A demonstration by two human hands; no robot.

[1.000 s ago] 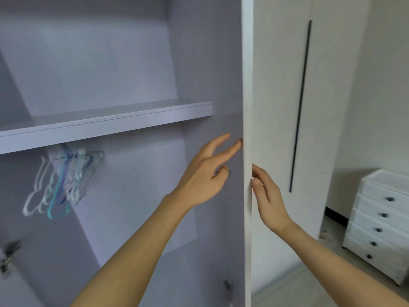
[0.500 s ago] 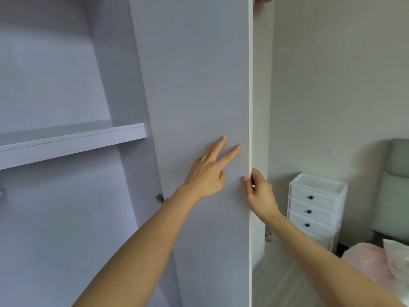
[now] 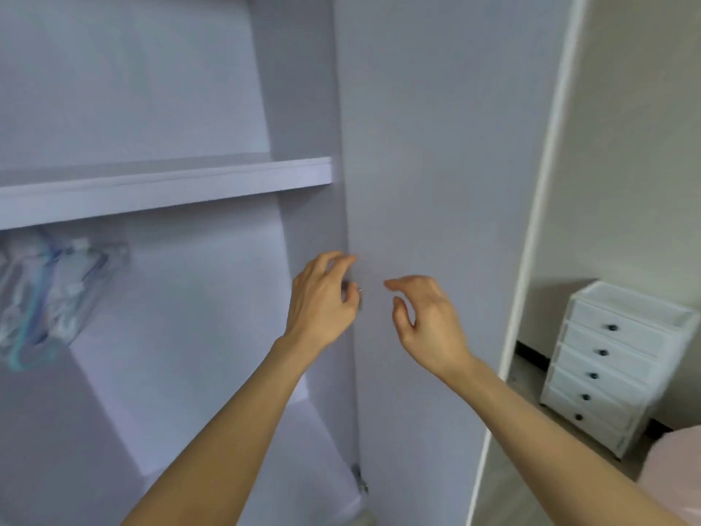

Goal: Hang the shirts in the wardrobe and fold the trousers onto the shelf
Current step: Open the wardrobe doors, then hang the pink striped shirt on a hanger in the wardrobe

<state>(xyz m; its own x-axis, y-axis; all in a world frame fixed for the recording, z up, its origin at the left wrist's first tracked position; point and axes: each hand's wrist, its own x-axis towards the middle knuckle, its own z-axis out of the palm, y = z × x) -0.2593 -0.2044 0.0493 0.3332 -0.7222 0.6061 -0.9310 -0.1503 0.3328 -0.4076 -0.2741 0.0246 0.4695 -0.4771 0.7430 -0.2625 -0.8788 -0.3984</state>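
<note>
The grey wardrobe stands open, its right door (image 3: 436,165) swung wide toward me. A shelf (image 3: 163,184) crosses the inside at mid height. Below it, at the far left, hangs a bunch of clear and teal plastic hangers (image 3: 45,298), blurred. My left hand (image 3: 322,298) hovers near the door's hinge side with fingers loosely curled, holding nothing. My right hand (image 3: 425,317) is raised in front of the door's inner face, fingers relaxed and apart, empty. No shirts or trousers are in view.
A white chest of drawers (image 3: 610,366) with dark knobs stands against the beige wall at the right. Something pale pink (image 3: 675,472) shows at the lower right corner. A door hinge (image 3: 358,478) sits low on the wardrobe side panel.
The door has swung further open. Both hands have come off the door: the left no longer presses its face and the right has let go of its edge. The hangers are back in view.
</note>
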